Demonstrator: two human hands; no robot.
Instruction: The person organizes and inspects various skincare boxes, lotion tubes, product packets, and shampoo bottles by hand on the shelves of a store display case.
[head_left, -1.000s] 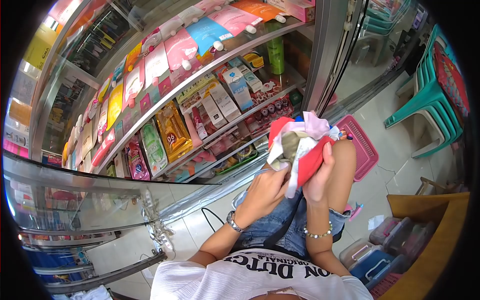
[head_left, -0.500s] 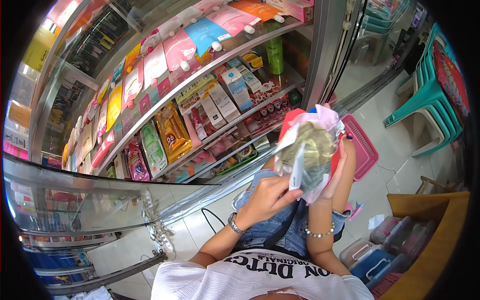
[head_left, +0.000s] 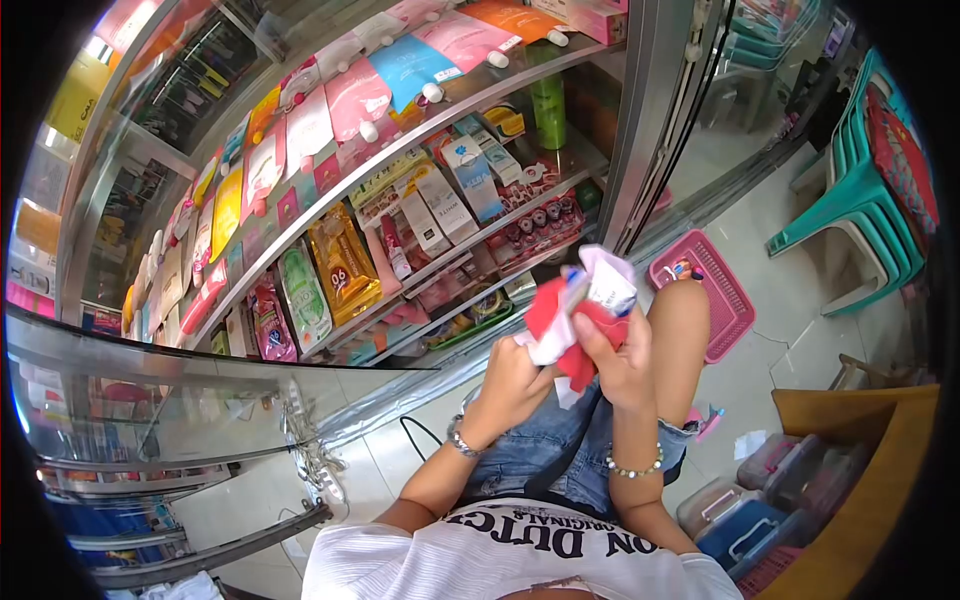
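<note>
In front of my knees I hold a crumpled bundle of red, white and pale-lilac wrappers [head_left: 573,325], thin and soft-looking; their exact kind is not clear. My left hand [head_left: 515,385], with a metal watch at the wrist, is closed on the bundle's lower left side. On the opposite side, my right hand [head_left: 622,360] grips it with the thumb pressed across the front. A beaded bracelet circles that wrist. Just beyond my right knee, a pink plastic basket [head_left: 735,315] sits on the floor with a few small colourful items at its near left corner.
A glass display case [head_left: 400,165] with sachets, boxes and bottles stands ahead and left. Stacked green chairs [head_left: 860,215] are at the right. Lidded plastic boxes [head_left: 745,520] lie beside a wooden piece of furniture [head_left: 850,440] at lower right.
The clear, greenish-looking face of the bundle has turned out of sight, and red and white parts now show. Both hands have shifted a little and squeezed it smaller. More of the basket shows.
</note>
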